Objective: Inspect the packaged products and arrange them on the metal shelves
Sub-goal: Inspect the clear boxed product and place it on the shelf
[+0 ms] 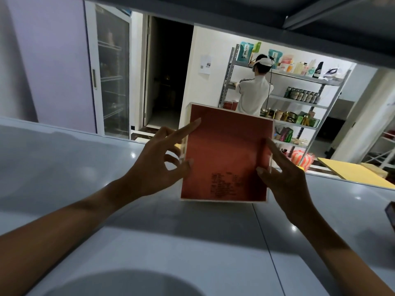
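Observation:
A flat red box [226, 152] with dark small print near its lower edge stands upright on the grey metal shelf [149, 242], its broad face toward me. My left hand [162, 163] touches its left edge, forefinger stretched up along the side and thumb on the red face. My right hand [286, 178] pinches the right edge between thumb and fingers. Both forearms reach in from the bottom of the view.
Another shelf board [235, 9] hangs close overhead. A dark object [390, 212] lies at the shelf's right edge. Beyond, a person in white [254, 90] faces a stocked metal rack [299, 99]. A glass-door cabinet [111, 71] stands back left.

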